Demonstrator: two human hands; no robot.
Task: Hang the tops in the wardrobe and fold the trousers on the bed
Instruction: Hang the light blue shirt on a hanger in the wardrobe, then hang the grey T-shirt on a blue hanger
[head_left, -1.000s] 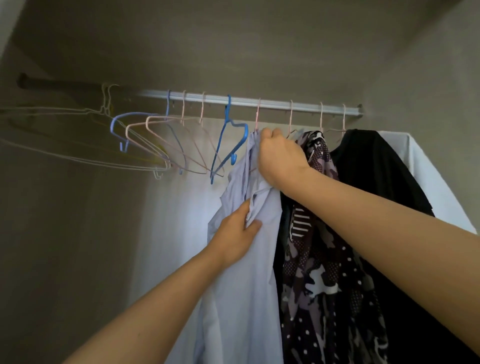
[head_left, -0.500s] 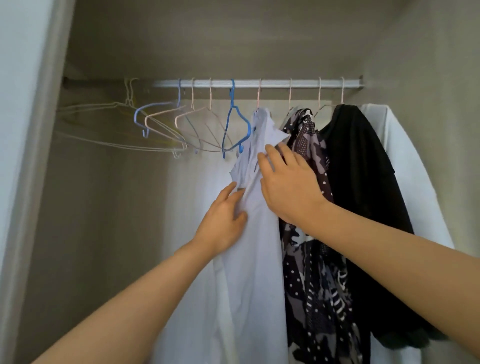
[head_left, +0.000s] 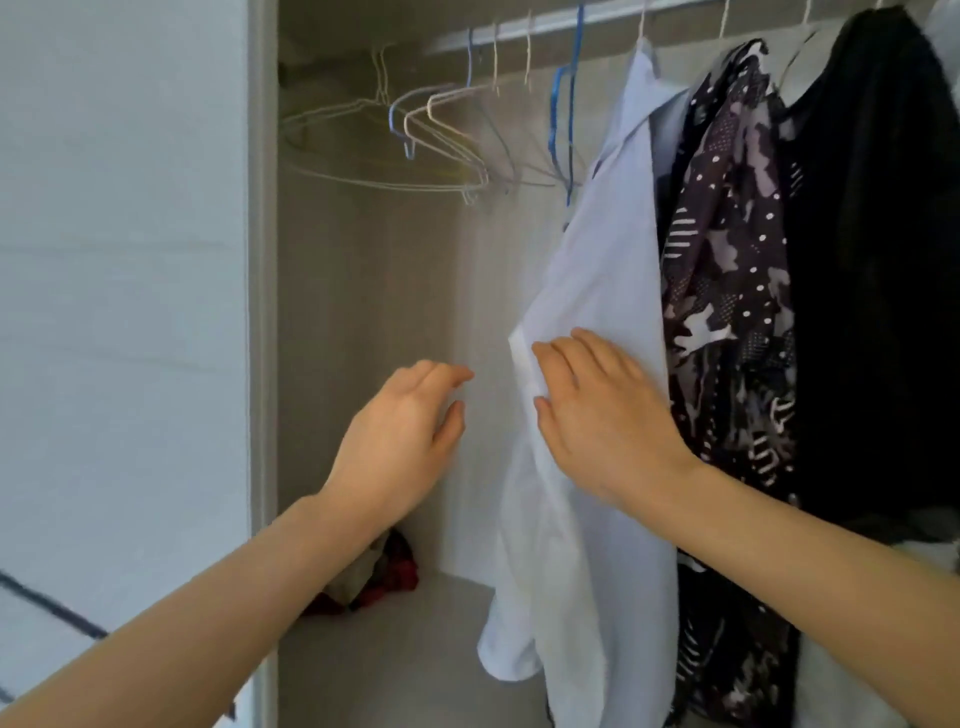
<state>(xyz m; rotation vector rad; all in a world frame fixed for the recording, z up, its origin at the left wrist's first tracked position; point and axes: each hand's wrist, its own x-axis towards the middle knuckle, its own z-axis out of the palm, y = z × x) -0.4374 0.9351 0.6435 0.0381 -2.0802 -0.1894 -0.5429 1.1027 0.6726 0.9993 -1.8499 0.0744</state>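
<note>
Both hands are lower on the shirt (head_left: 597, 249) than half a second ago, and the left hand (head_left: 400, 431) is off it now, hovering just left of its edge, fingers loose, holding nothing. Right hand (head_left: 605, 415) lies flat on the shirt front with straight fingers, I'd guess smoothing the cloth so it hangs tidy. Shirt's hooked on the rail (head_left: 519, 28) above, so that one looks done. Right of the shirt is a patterned top (head_left: 727, 249), then a black top (head_left: 872, 234). Spare hangers (head_left: 441, 119) wait left of the shirt, handy for the next top.
</note>
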